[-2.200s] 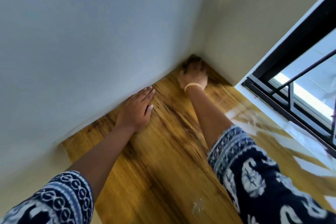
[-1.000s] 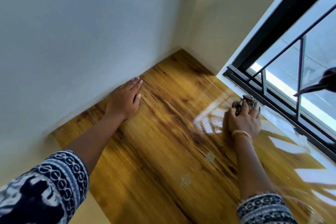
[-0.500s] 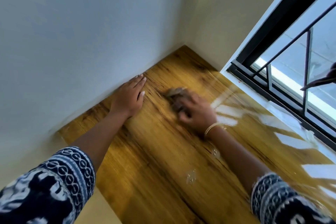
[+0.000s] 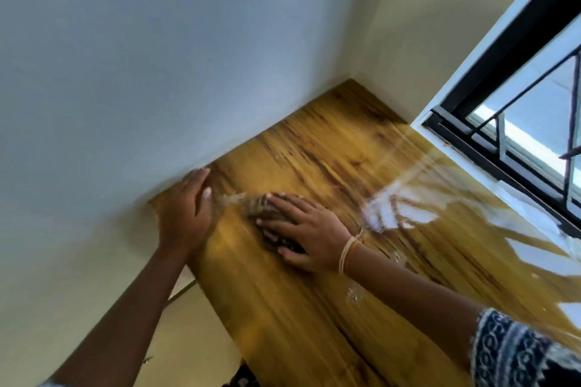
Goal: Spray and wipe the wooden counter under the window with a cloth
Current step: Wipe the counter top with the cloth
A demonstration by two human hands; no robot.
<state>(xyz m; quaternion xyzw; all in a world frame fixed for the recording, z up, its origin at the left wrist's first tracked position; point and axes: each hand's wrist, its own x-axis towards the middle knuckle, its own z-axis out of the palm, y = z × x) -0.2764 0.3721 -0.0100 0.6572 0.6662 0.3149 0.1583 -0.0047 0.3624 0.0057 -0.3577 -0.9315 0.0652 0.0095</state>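
Left hand [image 4: 185, 217] flat, fingers straight, at the tabletop's [image 4: 314, 324] left edge where it meets the wall [image 4: 157, 56]. Just right of it: dark cloth [image 4: 267, 214], blurred, pinned under right hand [image 4: 309, 237], fingers spread and pressing down. Wet sheen and droplets further right. Window frame [image 4: 503, 135] far right.

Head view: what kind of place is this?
Probably a room in a home, at a corner by a window. A glossy wooden counter runs under a black-framed window with bars, between plain painted walls. The right hand presses a cloth flat on it.
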